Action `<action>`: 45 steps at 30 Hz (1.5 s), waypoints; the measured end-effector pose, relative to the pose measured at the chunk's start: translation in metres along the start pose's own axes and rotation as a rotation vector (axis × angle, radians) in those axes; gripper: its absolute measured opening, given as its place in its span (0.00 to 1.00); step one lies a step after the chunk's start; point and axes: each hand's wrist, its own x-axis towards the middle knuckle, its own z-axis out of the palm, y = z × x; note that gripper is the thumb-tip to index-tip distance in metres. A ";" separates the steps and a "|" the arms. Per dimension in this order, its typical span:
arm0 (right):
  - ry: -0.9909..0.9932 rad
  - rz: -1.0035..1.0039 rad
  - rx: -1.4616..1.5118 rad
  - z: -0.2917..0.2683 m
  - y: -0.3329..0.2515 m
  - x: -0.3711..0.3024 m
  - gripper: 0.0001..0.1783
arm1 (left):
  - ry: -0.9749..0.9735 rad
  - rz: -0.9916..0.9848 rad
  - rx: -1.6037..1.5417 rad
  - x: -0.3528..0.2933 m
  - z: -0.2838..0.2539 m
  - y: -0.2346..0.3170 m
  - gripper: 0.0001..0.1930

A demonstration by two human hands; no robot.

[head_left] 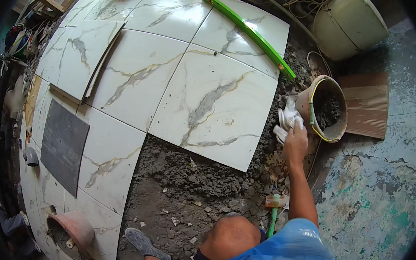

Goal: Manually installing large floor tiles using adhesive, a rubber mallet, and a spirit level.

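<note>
My right hand [296, 140] reaches out to the right, its fingers closed on a crumpled white cloth [288, 118]. The cloth is against the near-left side of a bucket [305, 103] with a yellow-green rim band. Dark grey mortar [328, 111] lies inside that tilted-looking bucket. Beside the hand, to its left, is a large white marbled floor tile [220, 106] with grey and gold veins. My left hand is out of view. Below my right forearm lies a mallet [275, 201] with a green handle.
A green spirit level [248, 32] lies across the far tiles. Loose mortar and rubble [184, 177] cover the bare floor before my knee. Stacked tiles [78, 57], a dark grey square sheet [64, 147] and a reddish bucket [75, 230] are on the left. A large pale tub [350, 26] stands far right.
</note>
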 end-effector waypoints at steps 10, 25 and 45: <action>-0.908 -0.336 0.794 -0.145 -0.136 -0.063 0.18 | 0.086 0.385 0.147 -0.040 0.095 0.159 0.17; -0.619 -0.849 0.237 0.077 -0.393 -0.027 0.36 | -0.289 0.355 -0.431 -0.012 0.088 0.058 0.27; -1.826 -0.496 0.912 0.064 -0.448 -0.479 0.33 | -0.109 0.843 -0.603 0.125 0.148 0.141 0.59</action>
